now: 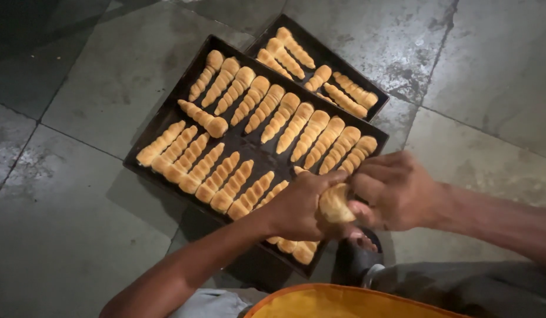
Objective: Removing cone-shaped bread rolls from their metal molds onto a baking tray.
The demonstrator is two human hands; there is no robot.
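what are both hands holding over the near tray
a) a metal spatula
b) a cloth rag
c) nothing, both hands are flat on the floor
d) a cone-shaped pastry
d) The left hand and right hand both grip one golden cone-shaped pastry above the near corner of the dark tray, which is lined with rows of the same pastries.
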